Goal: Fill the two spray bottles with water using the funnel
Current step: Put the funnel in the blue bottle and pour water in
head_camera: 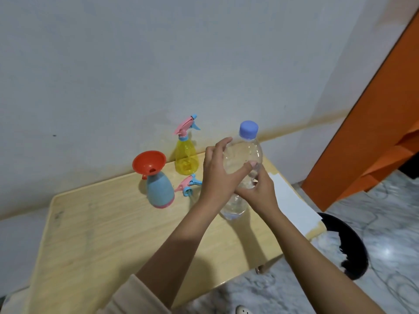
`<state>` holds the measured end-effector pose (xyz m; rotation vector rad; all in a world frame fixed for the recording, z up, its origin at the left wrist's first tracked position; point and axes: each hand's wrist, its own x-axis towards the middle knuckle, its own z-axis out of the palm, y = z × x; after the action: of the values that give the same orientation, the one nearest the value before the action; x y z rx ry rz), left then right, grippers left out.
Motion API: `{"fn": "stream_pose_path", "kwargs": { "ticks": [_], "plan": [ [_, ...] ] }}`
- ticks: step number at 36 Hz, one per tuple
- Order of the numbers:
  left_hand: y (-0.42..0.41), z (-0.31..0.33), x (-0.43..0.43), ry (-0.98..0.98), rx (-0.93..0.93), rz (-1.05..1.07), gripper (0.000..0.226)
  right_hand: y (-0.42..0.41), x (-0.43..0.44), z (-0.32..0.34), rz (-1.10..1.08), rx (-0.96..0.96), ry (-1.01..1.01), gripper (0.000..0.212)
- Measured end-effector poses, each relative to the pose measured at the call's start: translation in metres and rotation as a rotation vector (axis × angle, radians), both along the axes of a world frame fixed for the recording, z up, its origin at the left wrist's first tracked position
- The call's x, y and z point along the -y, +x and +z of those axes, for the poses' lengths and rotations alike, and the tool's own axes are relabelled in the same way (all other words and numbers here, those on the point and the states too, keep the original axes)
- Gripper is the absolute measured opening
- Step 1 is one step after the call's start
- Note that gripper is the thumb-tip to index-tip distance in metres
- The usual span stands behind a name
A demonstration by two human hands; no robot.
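A clear water bottle (pixel 246 155) with a blue cap stands upright on the wooden table (pixel 108 234), near its right side. My left hand (pixel 218 173) wraps its upper body and my right hand (pixel 258 191) grips its middle from the right. A blue spray bottle (pixel 159 191) stands to the left with its head off and a red funnel (pixel 149 164) seated in its neck. Its pink and blue spray head (pixel 188 184) lies on the table beside it. A yellow spray bottle (pixel 186 159) with its pink spray head on stands by the wall.
A white sheet (pixel 292 200) lies along the table's right edge. Past that edge stand a black round stool (pixel 347 243) and an orange panel (pixel 371 132) on a marble floor. The wall runs close behind the table.
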<state>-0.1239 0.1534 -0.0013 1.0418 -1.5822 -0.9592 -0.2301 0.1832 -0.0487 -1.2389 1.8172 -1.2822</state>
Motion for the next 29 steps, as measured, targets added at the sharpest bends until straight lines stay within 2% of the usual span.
{"fn": "stream_pose_path", "kwargs": {
  "ticks": [5, 8, 11, 13, 18, 23, 29],
  "plan": [
    [0.01, 0.009, 0.004, -0.051, 0.12, -0.075, 0.067, -0.003, 0.003, 0.012, 0.056, 0.048, -0.066, 0.086],
    [0.012, 0.025, 0.014, -0.07, 0.072, -0.196, 0.056, -0.009, 0.008, 0.013, 0.141, 0.063, -0.066, 0.091],
    [0.007, 0.039, 0.024, 0.014, 0.008, -0.376, 0.045, -0.011, 0.006, 0.011, 0.158, 0.077, -0.053, 0.086],
    [0.002, 0.042, 0.03, 0.022, 0.014, -0.416, 0.041, -0.011, 0.006, 0.009, 0.144, 0.107, -0.049, 0.078],
    [-0.003, 0.042, 0.035, -0.044, 0.019, -0.36, 0.025, -0.011, 0.011, 0.007, 0.133, 0.107, -0.056, 0.067],
    [-0.014, 0.038, 0.031, -0.139, 0.004, -0.204, 0.023, -0.007, 0.016, 0.001, 0.086, 0.1, -0.093, 0.068],
    [-0.028, 0.037, 0.018, -0.116, -0.114, 0.01, 0.022, 0.002, 0.016, -0.001, 0.042, 0.108, -0.117, 0.072]
  ]
}}
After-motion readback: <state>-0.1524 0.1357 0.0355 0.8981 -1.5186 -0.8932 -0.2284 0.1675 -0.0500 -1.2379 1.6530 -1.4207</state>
